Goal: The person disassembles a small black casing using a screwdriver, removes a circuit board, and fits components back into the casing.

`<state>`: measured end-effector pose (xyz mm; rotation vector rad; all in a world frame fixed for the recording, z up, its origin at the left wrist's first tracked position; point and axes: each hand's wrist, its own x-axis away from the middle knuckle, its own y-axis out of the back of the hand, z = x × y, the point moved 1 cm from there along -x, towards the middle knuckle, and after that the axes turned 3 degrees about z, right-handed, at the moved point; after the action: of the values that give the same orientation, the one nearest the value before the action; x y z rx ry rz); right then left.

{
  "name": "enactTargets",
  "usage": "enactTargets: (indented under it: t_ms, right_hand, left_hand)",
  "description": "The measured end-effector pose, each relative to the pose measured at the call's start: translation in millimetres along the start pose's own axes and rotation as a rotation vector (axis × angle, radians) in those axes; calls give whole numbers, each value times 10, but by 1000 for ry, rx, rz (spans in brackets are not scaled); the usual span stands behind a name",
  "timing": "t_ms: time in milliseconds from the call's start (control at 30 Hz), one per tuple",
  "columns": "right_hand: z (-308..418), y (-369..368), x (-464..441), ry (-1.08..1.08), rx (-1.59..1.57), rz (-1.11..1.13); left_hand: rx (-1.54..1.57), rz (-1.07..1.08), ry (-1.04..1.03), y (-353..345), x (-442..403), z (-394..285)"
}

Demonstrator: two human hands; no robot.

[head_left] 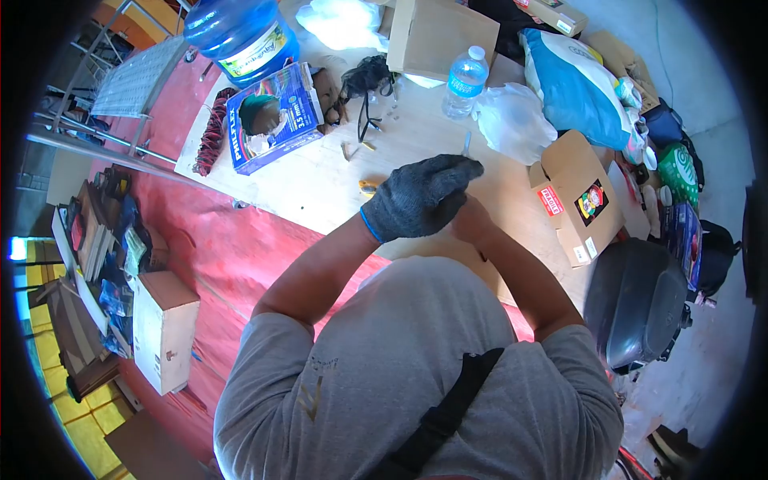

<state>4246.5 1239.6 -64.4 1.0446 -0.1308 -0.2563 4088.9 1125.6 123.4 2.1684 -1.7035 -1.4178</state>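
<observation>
My left hand [420,198] wears a dark grey knit glove with a blue cuff edge. Its fingers are bent and pressed together above the pale wooden tabletop [320,188]; whatever they hold is hidden. My right hand [470,222] looks bare and meets the left one from the right, with its fingers behind the glove. A thin pale strip [466,144] sticks up just beyond the gloved fingers, too small to name. Close to the left wrist lies a small yellow and dark object [369,186].
A Philflex box [276,152] with a torn hole, a blue water jug [232,40] and a red-black rope bundle [213,132] stand left. A water bottle [465,84], plastic bag [516,124] and open carton [588,220] lie right. A black case [640,300] stands by the table.
</observation>
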Motion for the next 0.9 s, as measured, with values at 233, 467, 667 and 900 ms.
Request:
enactTargets:
  t_ms: [233, 467, 667, 900]
  right_hand:
    - [106, 198, -76, 51, 30, 16]
    - [36, 210, -91, -41, -151, 80]
    - [-109, 13, -138, 92, -122, -22]
    - [-319, -245, -154, 166, -73, -55]
  left_hand:
    - [-20, 86, 133, 34, 9, -17]
    - [-79, 53, 2, 22, 16, -32]
    - [-79, 93, 34, 71, -60, -119]
    - [-211, 216, 129, 84, -22, -118]
